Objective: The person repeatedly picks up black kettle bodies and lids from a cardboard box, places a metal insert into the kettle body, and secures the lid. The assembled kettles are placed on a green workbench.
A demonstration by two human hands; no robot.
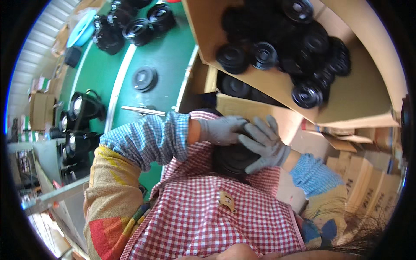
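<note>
A round black plastic part [232, 161], ringed like a lid or speaker housing, rests at my lap against the checked apron. My left hand [222, 130], in a grey glove, has its fingers curled over the part's far edge. My right hand [266, 145], gloved the same way, lies across the right side of the part with its fingers spread. The fingertips of both hands nearly meet. Part of the black piece is hidden under the gloves, so its exact kind does not show.
A large cardboard box [368, 93] holds many round black parts [264, 55]. On the green bench [167, 93] at left lie a black disc [144, 79], a metal bar [143, 110] and black housings [138, 31]. More housings [84, 106] line its left side. Flat cartons [364, 182] stand at right.
</note>
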